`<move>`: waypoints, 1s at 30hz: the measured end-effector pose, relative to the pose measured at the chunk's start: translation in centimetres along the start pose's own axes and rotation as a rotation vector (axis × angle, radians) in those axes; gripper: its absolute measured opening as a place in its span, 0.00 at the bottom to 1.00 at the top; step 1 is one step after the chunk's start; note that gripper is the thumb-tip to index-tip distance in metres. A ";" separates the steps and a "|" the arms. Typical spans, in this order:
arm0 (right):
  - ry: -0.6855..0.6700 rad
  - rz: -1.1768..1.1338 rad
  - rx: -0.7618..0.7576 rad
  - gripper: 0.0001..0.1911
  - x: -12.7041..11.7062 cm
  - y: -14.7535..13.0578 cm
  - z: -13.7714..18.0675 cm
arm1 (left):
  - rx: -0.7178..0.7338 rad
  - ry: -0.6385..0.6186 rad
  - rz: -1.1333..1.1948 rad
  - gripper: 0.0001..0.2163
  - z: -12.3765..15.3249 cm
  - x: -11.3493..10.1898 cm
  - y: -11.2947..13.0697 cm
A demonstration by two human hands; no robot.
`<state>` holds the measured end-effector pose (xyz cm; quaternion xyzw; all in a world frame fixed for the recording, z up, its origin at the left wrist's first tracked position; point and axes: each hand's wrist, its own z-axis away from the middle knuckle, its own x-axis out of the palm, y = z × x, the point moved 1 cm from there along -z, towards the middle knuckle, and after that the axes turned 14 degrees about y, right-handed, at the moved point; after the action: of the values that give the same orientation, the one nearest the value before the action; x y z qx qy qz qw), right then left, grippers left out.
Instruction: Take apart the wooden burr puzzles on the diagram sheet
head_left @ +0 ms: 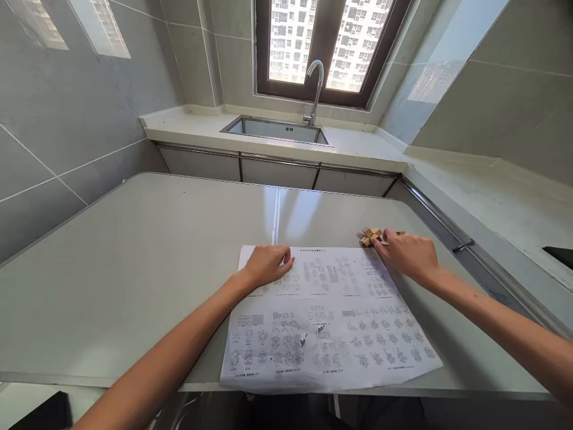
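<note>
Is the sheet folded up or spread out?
Spread out. The sheet lies open on the table, rows of printed figures facing up, the left hand near its far left corner.

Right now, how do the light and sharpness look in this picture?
Head view: the window is the brightest area, and pale glare streaks the tabletop; head view: soft shadow beside the right forearm; head view: the edges look stretched, and the printed sheet's smallest text is illegible.
</note>
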<state>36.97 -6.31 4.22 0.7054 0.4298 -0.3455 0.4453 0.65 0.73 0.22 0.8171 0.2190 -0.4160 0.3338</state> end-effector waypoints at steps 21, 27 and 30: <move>-0.388 -0.031 -0.001 0.20 -0.5 -2.2 -5.9 | 0.028 -0.013 -0.017 0.13 0.1 -0.3 0.1; -0.393 -0.042 -0.007 0.15 -1.9 -2.9 -6.7 | 0.034 -0.009 -0.027 0.13 0.0 -0.4 0.1; -0.356 -0.059 -0.043 0.13 -2.9 -3.9 -6.5 | 0.039 -0.013 -0.032 0.13 0.1 -0.2 0.1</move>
<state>32.90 -0.26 7.85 0.6104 0.3719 -0.4689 0.5189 0.52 0.56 0.41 0.8172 0.2218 -0.4308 0.3122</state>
